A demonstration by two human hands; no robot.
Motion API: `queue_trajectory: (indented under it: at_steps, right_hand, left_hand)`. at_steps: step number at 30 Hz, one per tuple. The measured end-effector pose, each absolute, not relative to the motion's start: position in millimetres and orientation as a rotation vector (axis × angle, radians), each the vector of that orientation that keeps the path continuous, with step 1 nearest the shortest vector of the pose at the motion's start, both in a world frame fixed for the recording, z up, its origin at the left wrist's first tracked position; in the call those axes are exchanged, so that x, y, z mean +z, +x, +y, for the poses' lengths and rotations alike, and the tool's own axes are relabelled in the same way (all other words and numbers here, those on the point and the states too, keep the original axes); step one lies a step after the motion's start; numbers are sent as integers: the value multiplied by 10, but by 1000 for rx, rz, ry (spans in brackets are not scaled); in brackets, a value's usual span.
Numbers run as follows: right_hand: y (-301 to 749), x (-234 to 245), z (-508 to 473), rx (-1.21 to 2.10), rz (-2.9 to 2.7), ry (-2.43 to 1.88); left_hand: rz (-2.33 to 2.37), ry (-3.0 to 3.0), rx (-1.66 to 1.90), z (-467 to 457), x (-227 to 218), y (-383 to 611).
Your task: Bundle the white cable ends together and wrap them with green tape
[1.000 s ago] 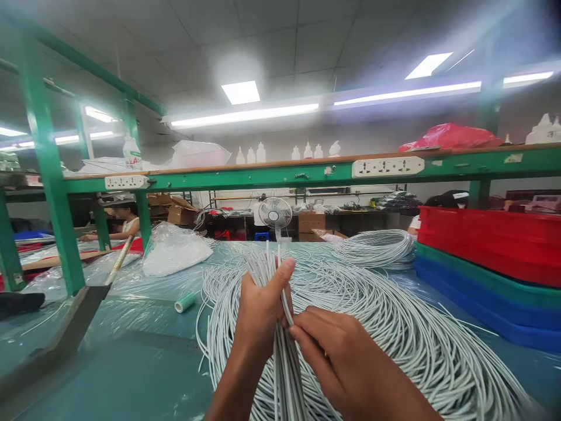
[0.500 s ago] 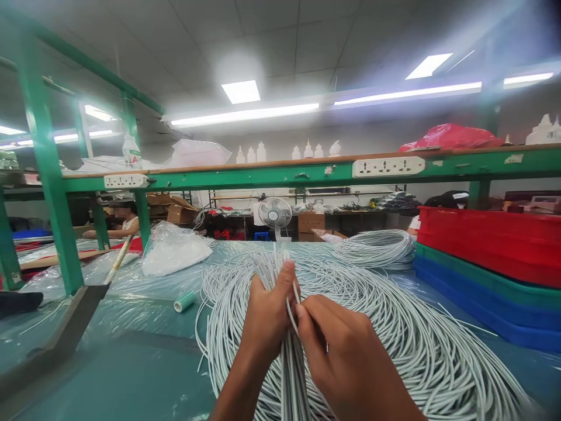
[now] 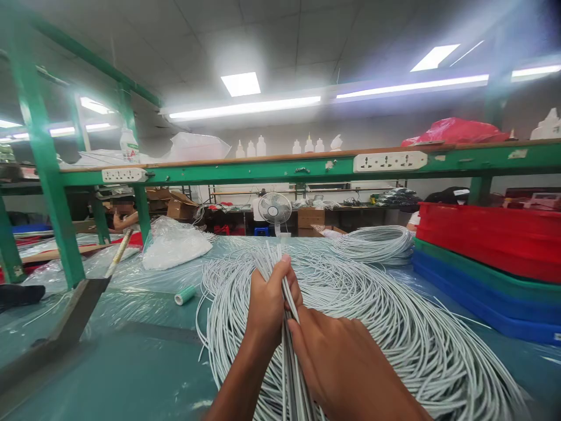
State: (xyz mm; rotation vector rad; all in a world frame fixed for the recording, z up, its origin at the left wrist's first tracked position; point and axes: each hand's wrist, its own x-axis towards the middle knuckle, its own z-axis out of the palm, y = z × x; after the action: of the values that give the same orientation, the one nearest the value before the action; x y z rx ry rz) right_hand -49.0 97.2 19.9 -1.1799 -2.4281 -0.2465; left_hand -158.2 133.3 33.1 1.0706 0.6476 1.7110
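While the bottle (image 3: 130,146) flashes a red "A" near the left end of the shelf (image 3: 245,171), the left hand (image 3: 272,298) grips the cable bundle (image 3: 264,264) tight. Right hand (image 3: 339,351) pinches one strand (image 3: 290,295)!

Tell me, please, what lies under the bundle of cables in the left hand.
Beneath the bundle, loose cables lie heaped on the table. What lies directly under the bundle and the left hand is covered and cannot be seen.
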Motion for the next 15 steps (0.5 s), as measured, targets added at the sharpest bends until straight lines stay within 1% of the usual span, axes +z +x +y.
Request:
queue_trajectory:
  at_steps: [3,6,11,13,15]
  right_hand:
    - [-565,179,964,-312,-2358,-1319]
    - [-580,183,938,-176,-2253,-1264]
    - [-562,146,911,508,-2169,-1029]
    - [-560,99,896,756,-2088,-1001]
    - [-538,45,860,1102,-1974,-932]
  left_hand:
    - [565,1093,1773,1351,343,-1580]
    - [495,1180,1871,1347,355,-1614]
    - [530,1174,1588,1293,385,-1701]
    - [468,1139,1591,1262,414,-1713]
    - [377,1089,1603,1217,460,-1702]
